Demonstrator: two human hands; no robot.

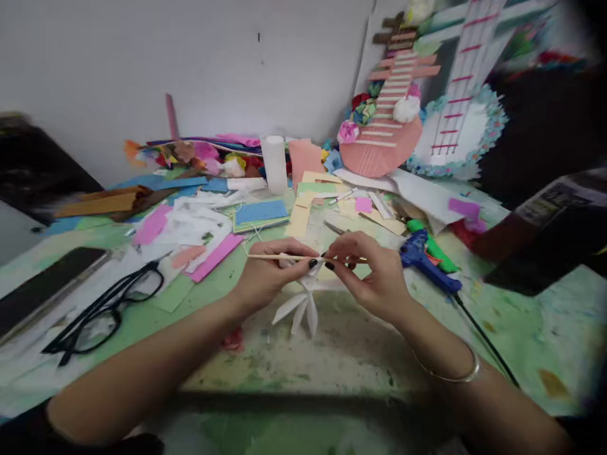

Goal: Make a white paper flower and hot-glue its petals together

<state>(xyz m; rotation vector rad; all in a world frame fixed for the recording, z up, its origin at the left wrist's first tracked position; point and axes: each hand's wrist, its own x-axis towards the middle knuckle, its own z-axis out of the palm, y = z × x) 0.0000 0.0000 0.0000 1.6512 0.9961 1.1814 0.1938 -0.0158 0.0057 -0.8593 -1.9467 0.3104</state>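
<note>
A thin pale wooden stick (265, 256) lies level between my two hands. My left hand (263, 275) is closed, with thumb and fingers pressed on the stick and on some white paper. From under the fingers hangs a white paper piece with narrow pointed petals (303, 309). My right hand (379, 281) pinches near the stick's other end, where the white paper meets it. Its fingertips almost touch the left thumb, and they hide the exact join. A thin white string (246, 243) loops beside the left hand.
To the right rests a blue glue gun (429, 262) with a black cord. Eyeglasses (114, 309) and a dark phone-like slab (52, 278) lie left. Paper scraps (203, 221), a white roll (275, 164) and paper flowers (208, 158) cover the back. Paper guitar shapes (384, 145) lean on the wall.
</note>
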